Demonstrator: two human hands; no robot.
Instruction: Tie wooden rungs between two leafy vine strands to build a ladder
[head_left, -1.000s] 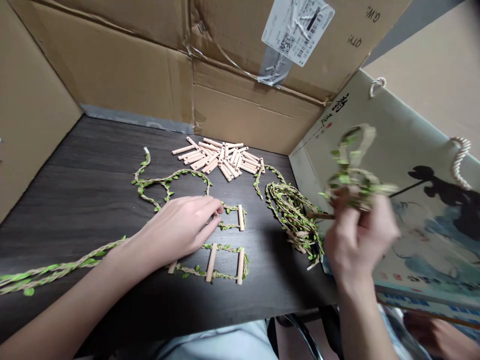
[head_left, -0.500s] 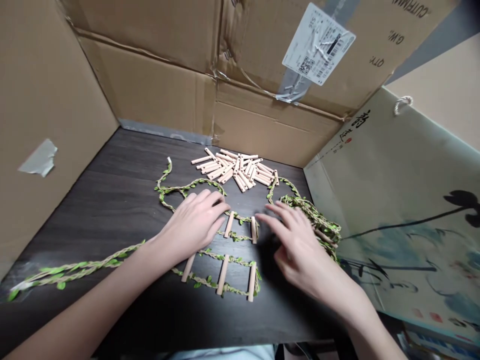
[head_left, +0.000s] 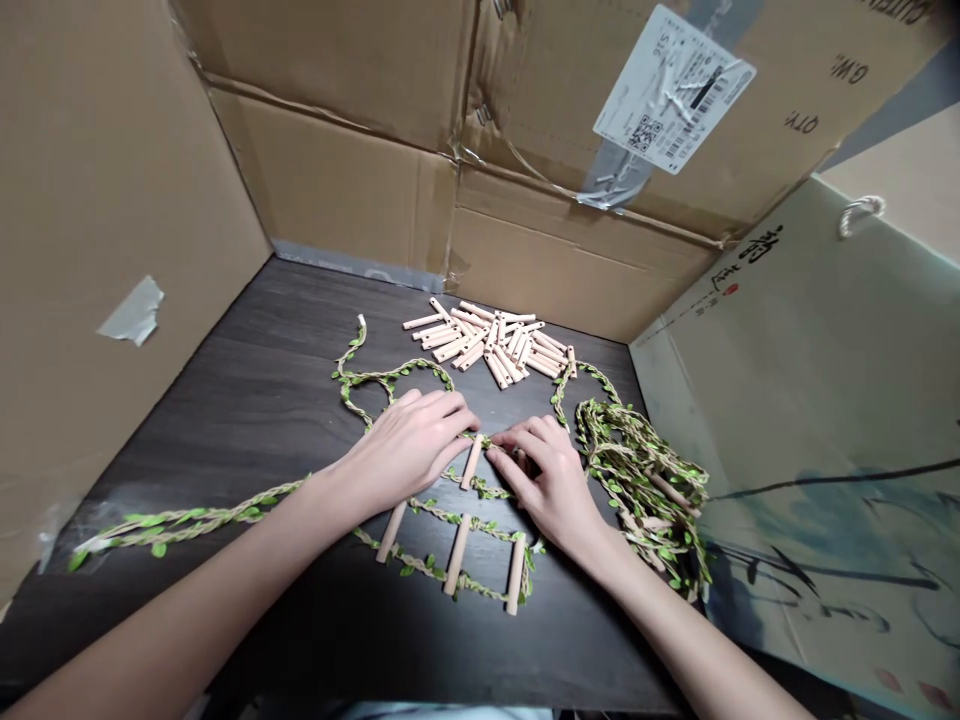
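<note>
My left hand (head_left: 409,450) lies on the dark table, its fingertips reaching the leaf-vine twine (head_left: 480,490) by the top of a wooden dowel rung (head_left: 471,462). My right hand (head_left: 540,480) is curled on the same twine, right next to my left fingertips, and covers the rung's neighbouring dowel. Several more dowels (head_left: 457,555) are tied into this ladder-like piece below my hands. A long twine tail (head_left: 187,522) runs off to the left under my left wrist. To the right of my right hand lies a tangled coil of the twine (head_left: 645,490).
A pile of loose drilled dowels (head_left: 491,345) lies at the far side of the dark wooden table (head_left: 225,420). Cardboard panels (head_left: 337,190) stand behind and to the left, and a printed paper bag (head_left: 817,560) stands on the right.
My right hand has come down from holding a bundle of twine in the air and now curls on the ladder's upper twine. The twine coil lies on the table, and the view has shifted.
</note>
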